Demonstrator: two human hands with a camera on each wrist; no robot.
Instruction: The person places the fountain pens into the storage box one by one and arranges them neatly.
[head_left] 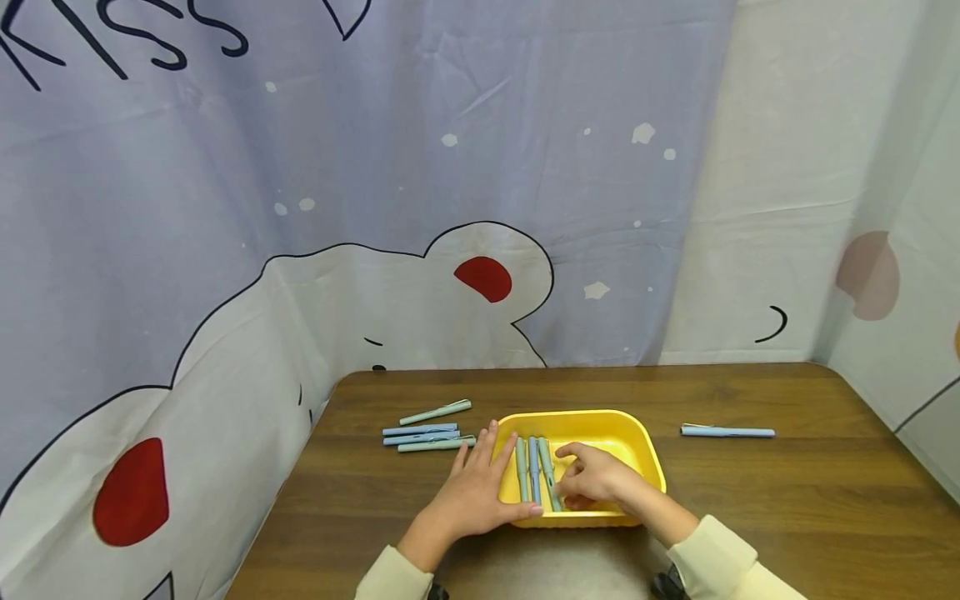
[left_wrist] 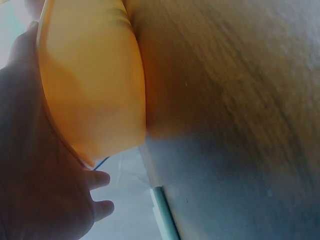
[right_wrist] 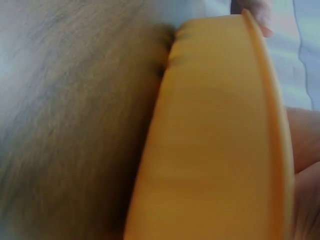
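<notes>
A yellow tray (head_left: pixel 600 429) stands on the table with three pens side by side in its left part: a green pen (head_left: pixel 522 471), a blue pen (head_left: pixel 534 471) and a second green pen (head_left: pixel 547 468), which leans slightly. My left hand (head_left: pixel 476 487) rests on the tray's left rim, fingers spread and thumb along the near edge. Inside the tray, my right hand (head_left: pixel 596 477) touches the leaning green pen, its index finger bent and lifted off it. Both wrist views show mostly the tray's outer wall (left_wrist: pixel 95 80), (right_wrist: pixel 215 125).
Left of the tray lie two green pens (head_left: pixel 435 412), (head_left: pixel 431 447) and two blue pens (head_left: pixel 420 430), (head_left: pixel 422 438). Another blue pen (head_left: pixel 727 432) lies to the right on the wooden table (head_left: pixel 750 500). A printed curtain (head_left: pixel 480 167) hangs behind the table.
</notes>
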